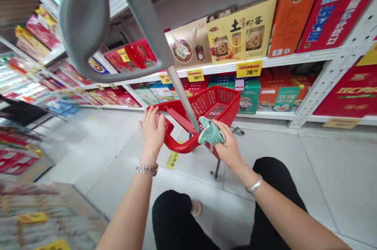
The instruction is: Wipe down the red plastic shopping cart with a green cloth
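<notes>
A red plastic shopping cart (232,102) with a perforated basket and small casters stands in front of me. My left hand (153,126) rests over the left end of its red handle frame (184,147), fingers curled across the edge. In my right hand (229,146) is a light green cloth (211,132), bunched up and pressed to the right side of the frame, beside the lower end of a metal pole (183,98). That pole slopes up to a big grey plastic handle (156,26) close to the camera. Neither hand touches the grey handle.
White store shelves (294,55) run behind the cart, with gift boxes (241,32) and yellow price tags (249,68). A low display of packaged goods (38,214) is at the lower left, blurred. My black-trousered knees (179,214) are bent below, over a tiled floor (330,171).
</notes>
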Demonstrator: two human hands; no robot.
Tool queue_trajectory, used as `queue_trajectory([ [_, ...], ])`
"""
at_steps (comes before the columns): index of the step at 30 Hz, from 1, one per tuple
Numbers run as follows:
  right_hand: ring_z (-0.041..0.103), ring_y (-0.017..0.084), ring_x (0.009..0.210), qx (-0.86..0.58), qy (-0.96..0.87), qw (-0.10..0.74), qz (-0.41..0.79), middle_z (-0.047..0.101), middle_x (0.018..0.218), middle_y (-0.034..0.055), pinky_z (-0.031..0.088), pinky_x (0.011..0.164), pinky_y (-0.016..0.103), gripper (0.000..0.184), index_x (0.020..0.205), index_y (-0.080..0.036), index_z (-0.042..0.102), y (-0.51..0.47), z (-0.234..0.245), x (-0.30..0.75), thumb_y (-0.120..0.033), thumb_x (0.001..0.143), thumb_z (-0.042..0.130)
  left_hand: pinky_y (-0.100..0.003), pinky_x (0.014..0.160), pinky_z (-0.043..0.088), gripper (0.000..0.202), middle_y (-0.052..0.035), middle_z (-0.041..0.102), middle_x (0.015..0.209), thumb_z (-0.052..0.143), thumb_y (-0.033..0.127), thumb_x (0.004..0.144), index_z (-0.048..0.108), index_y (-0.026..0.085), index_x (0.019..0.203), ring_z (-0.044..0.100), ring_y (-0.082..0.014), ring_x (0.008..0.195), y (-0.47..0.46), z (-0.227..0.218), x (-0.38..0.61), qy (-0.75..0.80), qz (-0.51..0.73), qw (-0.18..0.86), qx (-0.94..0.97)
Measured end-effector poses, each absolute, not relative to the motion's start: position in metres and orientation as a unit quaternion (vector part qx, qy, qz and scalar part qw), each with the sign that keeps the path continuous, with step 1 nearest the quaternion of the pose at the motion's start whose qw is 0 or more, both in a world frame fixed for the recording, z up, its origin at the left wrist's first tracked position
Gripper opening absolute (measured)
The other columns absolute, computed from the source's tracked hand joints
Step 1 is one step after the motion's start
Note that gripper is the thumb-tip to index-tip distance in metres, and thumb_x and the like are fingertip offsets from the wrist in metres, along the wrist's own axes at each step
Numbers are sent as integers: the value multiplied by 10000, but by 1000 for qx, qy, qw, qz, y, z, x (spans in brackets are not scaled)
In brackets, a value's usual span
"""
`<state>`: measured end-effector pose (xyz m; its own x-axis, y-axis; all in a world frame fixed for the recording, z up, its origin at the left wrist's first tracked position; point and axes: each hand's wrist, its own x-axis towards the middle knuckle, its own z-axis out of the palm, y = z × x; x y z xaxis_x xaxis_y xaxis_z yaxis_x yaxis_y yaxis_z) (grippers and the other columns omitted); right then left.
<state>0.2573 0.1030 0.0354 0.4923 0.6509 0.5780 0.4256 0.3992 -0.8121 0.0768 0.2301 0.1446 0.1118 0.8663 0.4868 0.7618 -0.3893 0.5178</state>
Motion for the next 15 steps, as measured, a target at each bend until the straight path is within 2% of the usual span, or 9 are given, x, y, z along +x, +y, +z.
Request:
queue_trajectory([
  [2,558,248,1281,-544,-499,670,79,618,1360,92,449,1119,433,702,1414,-235,575,117,40,260,-61,736,513,-631,1234,137,438,-99,471,1561,445,307,961,611,216,1356,309,-300,1513,242,145,82,572,255,62,777],
  [5,506,263,1341,-549,-536,638,72,583,1420,108,421,1142,479,700,1429,-230,564,125,35,246,-47,758,487,-611,1241,150,462,-84,492,1542,353,318,1001,606,226,1377,344,-284,1498,246,139,90,579,148,45,800],
  [10,414,281,1403,-578,-544,608,-6,485,1510,95,386,1148,573,824,1521,-293,449,104,9,224,24,760,427,-587,1233,217,489,-86,501,1532,320,376,1016,609,225,1380,372,-285,1484,234,132,94,598,147,12,788],
  [15,459,300,1332,-602,-559,563,-86,480,1474,128,491,1049,576,864,1566,-306,366,69,-5,219,49,779,393,-595,1219,243,480,-87,545,1499,327,404,1015,680,233,1290,409,-301,1460,210,129,105,608,176,-6,774],
])
